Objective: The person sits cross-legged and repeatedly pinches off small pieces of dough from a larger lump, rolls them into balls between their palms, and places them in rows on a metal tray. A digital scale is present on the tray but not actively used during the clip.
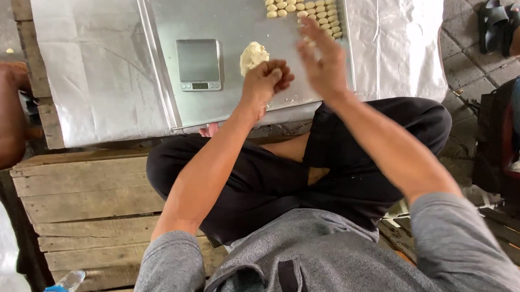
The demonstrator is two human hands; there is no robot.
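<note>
— Where's the dough lump point(253, 56)?
— On the metal tray point(230, 15), just right of the scale point(199, 64), just beyond the left hand point(266, 81), whose fingers are curled shut.
— The right hand point(324, 65)?
— Fingers spread, empty.

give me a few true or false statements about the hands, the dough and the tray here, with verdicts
1. The left hand is curled closed just beside the lump of dough. True.
2. The right hand is clenched in a fist. False: it is open with fingers spread, raised over the metal tray.
3. The digital scale has dough on it. False: its platform is bare.
4. Small dough pieces lie in rows at the tray's far edge. True.
5. The person sits on a chair. False: they sit cross-legged on a wooden pallet.
</note>
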